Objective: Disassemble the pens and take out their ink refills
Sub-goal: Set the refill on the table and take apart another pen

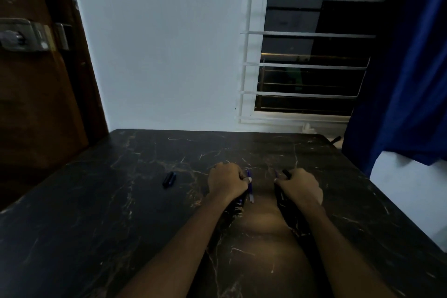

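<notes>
On the dark marbled table [121,201] I see both hands clenched on pen parts: the left hand [227,180] grips a slim blue piece [250,189], likely the ink refill, and the right hand [300,186] wraps a dark barrel [286,173] whose end pokes out. The two pieces sit apart, so I judge one pen is split and its refill out or nearly so. A dark pen part [168,179] lies well to the left. Next I'd call for laying these down and taking up another pen.
</notes>
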